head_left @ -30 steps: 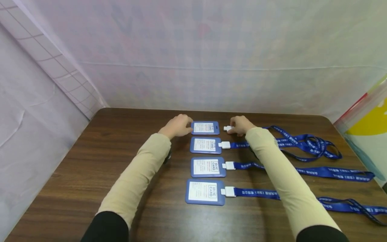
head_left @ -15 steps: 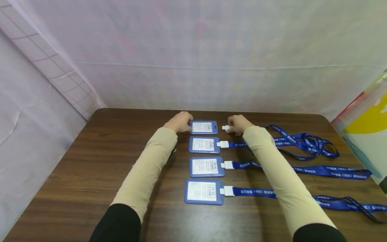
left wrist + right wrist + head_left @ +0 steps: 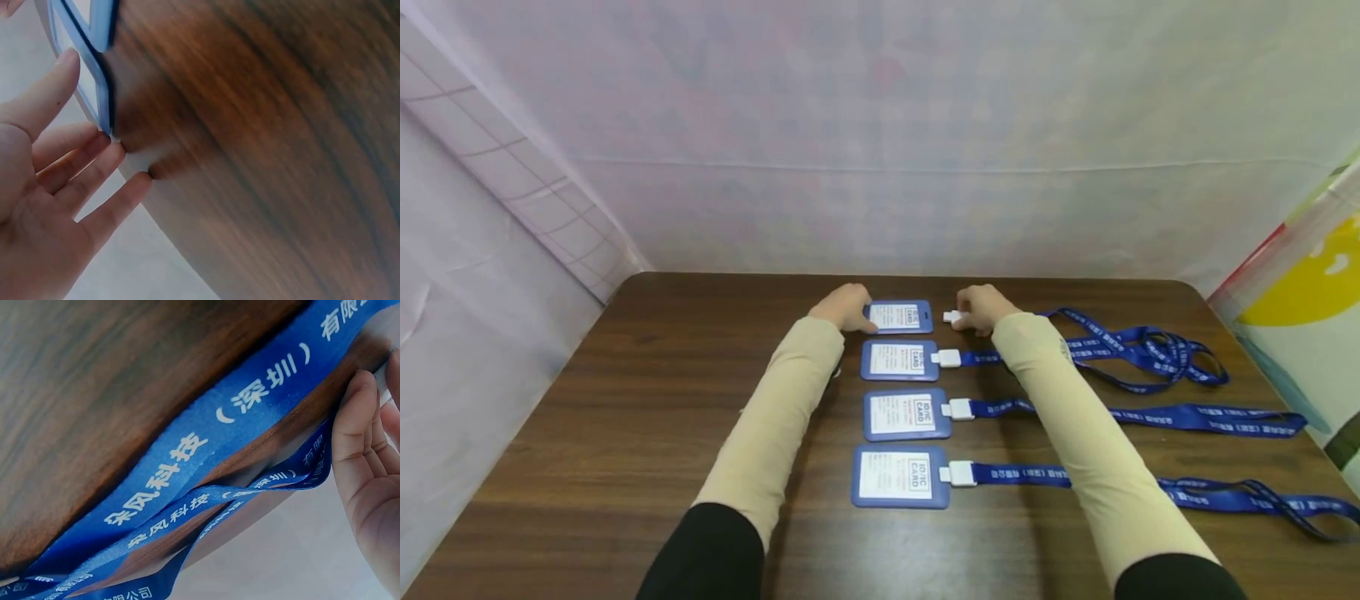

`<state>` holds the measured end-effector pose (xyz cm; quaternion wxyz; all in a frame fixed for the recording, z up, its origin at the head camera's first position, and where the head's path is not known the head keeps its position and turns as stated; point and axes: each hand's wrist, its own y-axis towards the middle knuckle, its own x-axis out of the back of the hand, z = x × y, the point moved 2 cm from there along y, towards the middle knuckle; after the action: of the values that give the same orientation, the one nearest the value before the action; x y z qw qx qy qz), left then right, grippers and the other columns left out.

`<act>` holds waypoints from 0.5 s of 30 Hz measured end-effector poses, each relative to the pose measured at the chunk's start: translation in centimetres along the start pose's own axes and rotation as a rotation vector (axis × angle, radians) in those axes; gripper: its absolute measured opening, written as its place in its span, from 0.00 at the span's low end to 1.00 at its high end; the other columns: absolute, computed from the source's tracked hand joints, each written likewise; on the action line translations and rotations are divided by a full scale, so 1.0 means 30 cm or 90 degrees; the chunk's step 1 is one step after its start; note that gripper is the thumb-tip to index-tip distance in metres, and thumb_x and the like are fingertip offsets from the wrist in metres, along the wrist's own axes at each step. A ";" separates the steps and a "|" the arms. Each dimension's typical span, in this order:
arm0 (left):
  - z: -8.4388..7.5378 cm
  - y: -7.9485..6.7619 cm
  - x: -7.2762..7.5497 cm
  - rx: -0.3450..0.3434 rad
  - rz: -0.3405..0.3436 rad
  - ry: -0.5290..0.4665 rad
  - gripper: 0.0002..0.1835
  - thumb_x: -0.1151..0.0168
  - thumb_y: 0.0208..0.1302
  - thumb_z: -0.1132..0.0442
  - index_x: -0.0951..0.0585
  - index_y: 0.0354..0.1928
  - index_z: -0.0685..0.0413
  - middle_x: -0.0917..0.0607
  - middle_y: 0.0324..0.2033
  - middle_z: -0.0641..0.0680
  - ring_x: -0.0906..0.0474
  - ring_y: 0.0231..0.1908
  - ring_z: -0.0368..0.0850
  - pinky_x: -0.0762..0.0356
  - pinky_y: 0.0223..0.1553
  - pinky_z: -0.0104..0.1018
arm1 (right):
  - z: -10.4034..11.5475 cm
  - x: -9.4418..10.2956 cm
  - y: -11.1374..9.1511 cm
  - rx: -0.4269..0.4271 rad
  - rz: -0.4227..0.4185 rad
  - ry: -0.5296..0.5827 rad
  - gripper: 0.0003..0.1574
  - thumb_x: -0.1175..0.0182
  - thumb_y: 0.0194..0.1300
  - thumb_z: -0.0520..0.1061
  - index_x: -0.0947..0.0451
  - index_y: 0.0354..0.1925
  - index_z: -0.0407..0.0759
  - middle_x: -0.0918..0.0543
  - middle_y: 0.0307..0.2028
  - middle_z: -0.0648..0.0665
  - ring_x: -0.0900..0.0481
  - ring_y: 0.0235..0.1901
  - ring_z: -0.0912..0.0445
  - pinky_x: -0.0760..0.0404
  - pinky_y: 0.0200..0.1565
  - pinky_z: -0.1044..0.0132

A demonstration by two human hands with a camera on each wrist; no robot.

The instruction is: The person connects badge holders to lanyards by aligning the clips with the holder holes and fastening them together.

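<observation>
At the back of the table, my left hand (image 3: pixel 842 307) pinches the left end of a blue ID badge holder (image 3: pixel 898 317) lying flat, its slotted end pointing right. In the left wrist view the thumb (image 3: pixel 53 84) lies over the holder while the fingertips meet its edge and the table. Just right of the slot, my right hand (image 3: pixel 987 308) pinches the white clip (image 3: pixel 950 317) of a blue lanyard. A narrow gap separates clip and holder. The right wrist view shows the printed blue strap (image 3: pixel 206 425) running beside the fingers; the clip is mostly hidden there.
Three more badge holders lie in a column nearer me, the closest being a blue one (image 3: pixel 901 477), each joined to a white clip and lanyard. Looped straps (image 3: pixel 1172 354) spread right under my right forearm. A pale curtain (image 3: pixel 887 150) hangs behind the brown table (image 3: pixel 662 417).
My left hand has come slightly right, closer around the badge holder's end. The right hand keeps its pinch on the clip. The head view has shifted a little, so everything sits farther left.
</observation>
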<state>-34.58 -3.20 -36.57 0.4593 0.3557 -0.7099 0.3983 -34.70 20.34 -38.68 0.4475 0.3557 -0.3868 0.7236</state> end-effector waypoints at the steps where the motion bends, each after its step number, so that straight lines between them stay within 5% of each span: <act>1: -0.001 0.001 -0.001 0.000 -0.003 0.007 0.20 0.32 0.51 0.55 0.20 0.41 0.64 0.20 0.40 0.57 0.28 0.38 0.48 0.28 0.44 0.39 | 0.000 0.001 -0.001 0.000 -0.002 0.000 0.15 0.34 0.54 0.43 0.28 0.34 0.35 0.24 0.37 0.33 0.24 0.18 0.53 0.23 0.20 0.66; 15: -0.024 0.018 -0.011 0.047 -0.028 0.069 0.19 0.30 0.48 0.54 0.22 0.36 0.60 0.22 0.37 0.54 0.25 0.39 0.48 0.25 0.42 0.39 | 0.015 0.009 -0.007 0.012 -0.005 -0.047 0.15 0.35 0.55 0.43 0.27 0.35 0.35 0.24 0.36 0.35 0.25 0.18 0.53 0.24 0.20 0.67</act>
<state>-34.68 -2.27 -36.83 0.4920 0.3658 -0.6611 0.4325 -34.53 20.10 -38.19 0.4324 0.3876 -0.3951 0.7118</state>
